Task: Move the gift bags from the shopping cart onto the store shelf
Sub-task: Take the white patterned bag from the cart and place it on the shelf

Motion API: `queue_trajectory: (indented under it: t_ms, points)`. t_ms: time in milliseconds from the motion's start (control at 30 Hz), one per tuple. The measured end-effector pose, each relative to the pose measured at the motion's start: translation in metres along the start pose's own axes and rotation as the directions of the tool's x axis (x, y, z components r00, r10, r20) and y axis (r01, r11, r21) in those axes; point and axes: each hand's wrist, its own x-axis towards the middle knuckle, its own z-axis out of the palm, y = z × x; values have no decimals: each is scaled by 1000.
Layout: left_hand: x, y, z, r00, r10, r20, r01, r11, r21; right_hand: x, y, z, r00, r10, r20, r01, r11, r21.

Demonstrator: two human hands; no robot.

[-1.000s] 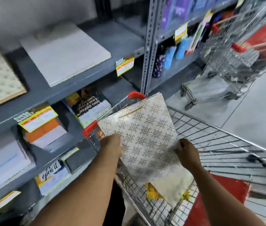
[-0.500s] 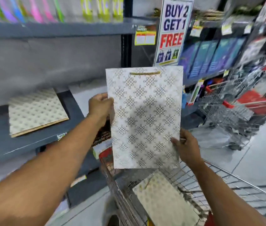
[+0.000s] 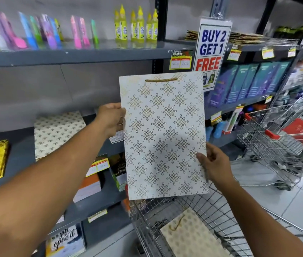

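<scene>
Since 0.5 s ago the gift bag [image 3: 163, 134] rose slightly; left hand [image 3: 110, 118] grips its 9 o'clock edge, right hand [image 3: 214, 166] its 4 o'clock edge.

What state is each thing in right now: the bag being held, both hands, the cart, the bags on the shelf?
White gift bag: flat, upright, held above the cart.
Left hand: grip on its left edge.
Right hand: grip on its lower right edge.
Shopping cart: one cream bag lying inside.
Shelf bags: lying flat.
</scene>
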Motion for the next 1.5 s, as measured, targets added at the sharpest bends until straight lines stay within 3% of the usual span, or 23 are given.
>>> queue_trajectory:
  t_ms: [167,400,633,767,967,1333,1500]
  points:
    - [41,-30,-32,980,-188,-64,189,982,8,3,9,24,992,50,118,-51,999,4]
    - [124,-70,-77,928,-346,-135,343,938,-50,51,47,68,988,151,8,-136,910,-392]
    - [236,-64,-108,912,-282,-299,286,958,-29,158,29,149,1000,0,-6,-3,833,-554]
    - [291,-69,-119,919,-207,-335,291,930,223,213,29,191,999,-45,2,33,707,-706]
    - [340,-93,-126,914,-178,-364,344,816,465,259,49,219,1000,-3,-7,-3,670,-742]
    - [374,-115,-127,919,-200,-340,350,812,468,277,68,230,998,-41,52,66,666,-743]
    - [368,-115,-123,916,-184,-356,348,807,477,281,65,232,997,11,82,56,646,-761]
